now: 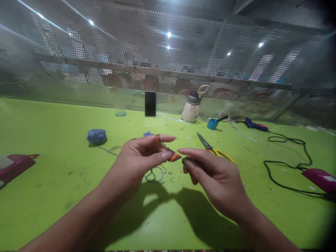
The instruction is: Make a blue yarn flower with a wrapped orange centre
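Item: small orange-and-dark woven yarn piece [174, 156], held above the green surface [65, 164] between both hands. Left hand [139, 157]: grip pinching the piece, yarn looped over the forefinger, apparently for tension. Right hand [210, 171]: grip closed on a thin dark crochet hook [185, 159]. Nearby: soft blue yarn ball [97, 136]; yellow-handled scissors [215, 148].

Left hand [143, 154] and right hand [210, 171] pinched an orange crochet piece [174, 156] above the green table [52, 182]; scissors [214, 148] lay beyond.
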Available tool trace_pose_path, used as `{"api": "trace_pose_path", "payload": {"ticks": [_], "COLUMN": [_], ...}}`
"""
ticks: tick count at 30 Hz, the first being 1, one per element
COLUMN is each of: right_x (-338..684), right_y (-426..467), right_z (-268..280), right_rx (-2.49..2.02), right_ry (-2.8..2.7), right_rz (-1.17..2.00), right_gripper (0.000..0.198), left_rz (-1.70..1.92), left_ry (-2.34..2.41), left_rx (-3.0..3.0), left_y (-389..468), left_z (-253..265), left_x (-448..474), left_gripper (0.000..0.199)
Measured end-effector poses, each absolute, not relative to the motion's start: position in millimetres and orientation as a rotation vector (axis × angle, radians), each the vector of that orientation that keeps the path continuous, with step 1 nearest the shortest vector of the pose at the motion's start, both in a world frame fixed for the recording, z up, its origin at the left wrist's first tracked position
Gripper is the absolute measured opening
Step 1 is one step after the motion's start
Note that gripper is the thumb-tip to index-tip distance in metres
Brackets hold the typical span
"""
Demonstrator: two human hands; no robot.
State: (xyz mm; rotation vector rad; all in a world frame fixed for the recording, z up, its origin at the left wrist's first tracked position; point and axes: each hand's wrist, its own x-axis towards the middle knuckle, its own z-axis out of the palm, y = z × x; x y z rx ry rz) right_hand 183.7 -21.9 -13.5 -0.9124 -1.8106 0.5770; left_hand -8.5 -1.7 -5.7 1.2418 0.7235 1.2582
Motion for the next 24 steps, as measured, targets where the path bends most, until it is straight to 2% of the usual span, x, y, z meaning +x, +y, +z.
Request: {"api": "trace_pose_path", "payload": {"ticks": [3,8,24], "right_x": [188.3,195.8,207.9], "right_y": [-22.1,-21.1,-22.1], "right_z": [-7.8,-3.2,1.2], "right_rx": [-0.854,-0.795,-0.782], "right_ry": [-1.944,-2.066,-2.181], "right_rz": [0.306,0.149,0.099], "right_gripper": [0.028,0.026,0.026], "left_rz": [1.26,1.226,1.145], "left_ry": [0.747,0.778,0.752], "left_rx": [1.268,1.302,1.254], "left_y": [-2.6,-3.7,-2.0], "left_z": [-3.7,-1.6,1.2], "left_x": [-10.9,-13.6,-16.8], "left_gripper": [0.022,0.022,0.018]}}
